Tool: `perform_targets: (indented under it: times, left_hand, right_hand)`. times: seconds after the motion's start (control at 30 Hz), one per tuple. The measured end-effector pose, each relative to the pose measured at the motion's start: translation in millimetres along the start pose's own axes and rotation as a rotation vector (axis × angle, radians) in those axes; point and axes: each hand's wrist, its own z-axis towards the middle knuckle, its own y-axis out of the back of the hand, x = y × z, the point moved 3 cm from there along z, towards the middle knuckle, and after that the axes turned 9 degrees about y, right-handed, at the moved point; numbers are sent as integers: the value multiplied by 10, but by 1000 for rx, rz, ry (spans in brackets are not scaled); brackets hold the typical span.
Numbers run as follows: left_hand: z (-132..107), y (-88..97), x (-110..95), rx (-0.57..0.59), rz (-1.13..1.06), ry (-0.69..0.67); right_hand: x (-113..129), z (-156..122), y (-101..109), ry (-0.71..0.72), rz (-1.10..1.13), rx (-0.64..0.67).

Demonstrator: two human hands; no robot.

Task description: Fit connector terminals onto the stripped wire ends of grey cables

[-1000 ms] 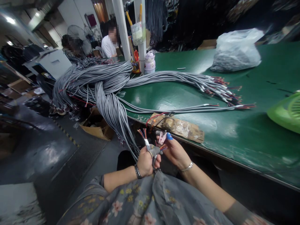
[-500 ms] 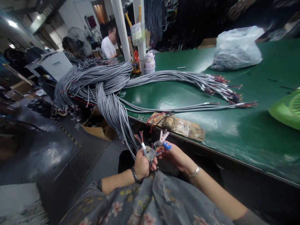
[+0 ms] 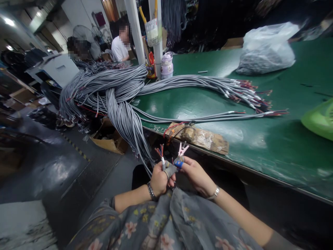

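Left hand (image 3: pixel 159 180) grips a grey round cable with white sleeve (image 3: pixel 163 161), its thin coloured wires (image 3: pixel 160 150) already fanned. Right hand (image 3: pixel 196 176), three o'clock, pinched together — contents hidden, pale-pink plastic clip (image 3: pixel 182 149) above. Judged partway: many loose grey cables (image 3: pixel 125 116) hang at eleven o'clock.

A filled plastic bag (image 3: pixel 266 52) rested on the green table (image 3: pixel 275 93), and a lilac bottle (image 3: pixel 167 66) stood just beside a pale post (image 3: pixel 158 57). An open cardboard box (image 3: pixel 110 141) lay on the floor (image 3: pixel 85 187).
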Motion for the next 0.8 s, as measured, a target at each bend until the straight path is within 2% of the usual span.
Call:
perform_targets:
  times: [0.13, 0.2, 0.23, 0.33, 0.4, 0.57, 0.8]
  left_hand:
    - [-17, 8, 1, 34, 9, 3]
    - [-20, 23, 6, 37, 5, -8]
    - [-17, 34, 9, 23, -2, -13]
    - [3, 55, 21, -29, -20, -18]
    - [19, 51, 32, -29, -7, -15]
    - [27, 40, 53, 1, 45, -14]
    - [29, 56, 50, -11, 59, 11]
  right_hand:
    - [-46, 107, 203, -49, 139, -243]
    - [-26, 112, 301, -52, 171, -272]
    - [-23, 93, 324, -73, 209, -247]
    - [-30, -18, 268, -140, 217, -36]
    - [-26, -84, 193, -109, 146, 34]
    - [35, -87, 45, 23, -115, 23]
    - [20, -45, 53, 54, -178, 33]
